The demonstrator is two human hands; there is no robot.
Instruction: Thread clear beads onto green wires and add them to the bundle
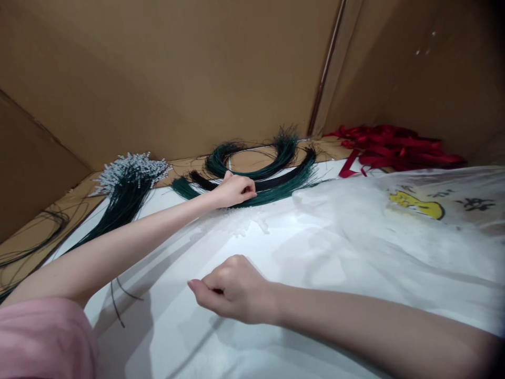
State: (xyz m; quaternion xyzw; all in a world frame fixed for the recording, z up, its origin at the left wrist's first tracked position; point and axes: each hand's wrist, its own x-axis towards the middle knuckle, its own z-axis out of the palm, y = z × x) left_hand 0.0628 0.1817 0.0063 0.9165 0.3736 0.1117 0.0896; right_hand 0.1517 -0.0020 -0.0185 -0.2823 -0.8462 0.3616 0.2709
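Observation:
My left hand [235, 190] reaches forward over a curved bundle of dark green wires [282, 193], its fingers curled closed at the strands. Whether a strand is pinched between them cannot be made out. Nearer to me, my right hand [236, 289] is closed in a fist above the white surface [189, 337], with the thumb pointing left. Anything inside that fist is hidden. Just below my left hand lies a small heap of translucent white pieces [240, 222]. Behind it, another bundle of green wires [256, 171] bends in an arc.
Green stems with pale beaded tips [132, 171] lie at the left. Red ribbons [402, 150] are piled at the back right. A translucent plastic bag [355, 226] with a yellow print spreads over the right side. Brown cardboard walls [177, 79] rise behind.

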